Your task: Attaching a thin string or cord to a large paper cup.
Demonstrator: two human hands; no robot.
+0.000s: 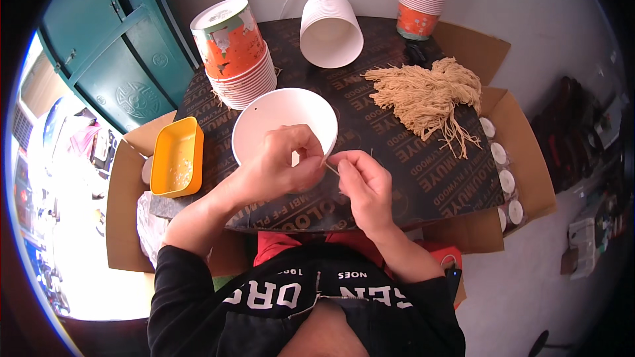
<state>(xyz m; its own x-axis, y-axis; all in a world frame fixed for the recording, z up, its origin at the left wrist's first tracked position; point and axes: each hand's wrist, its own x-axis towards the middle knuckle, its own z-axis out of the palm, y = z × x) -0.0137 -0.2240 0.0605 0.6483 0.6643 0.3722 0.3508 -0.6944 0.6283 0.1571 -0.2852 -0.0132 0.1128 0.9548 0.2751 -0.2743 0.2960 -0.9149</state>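
A white paper bucket point(254, 133) lies tipped with its mouth toward me, a small hole showing near its rim. My left hand point(281, 162) reaches across the bucket's mouth, thumb and forefinger pinched at its right rim. Close beside it, my right hand point(364, 182) is closed in a pinch. A thin beige string point(332, 168) runs between the fingertips of both hands, and a loose end rises above the right hand. The fingers partly hide where the string meets the rim.
Stacked orange-and-white buckets point(231, 43), a white bucket stack point(331, 33) and a taller stack point(423, 0) stand behind. A bundle of beige strings point(426, 96) lies right; a yellow tray point(177, 158) with small white bits sits left. Cardboard boxes point(536, 165) flank the dark table point(430, 185).
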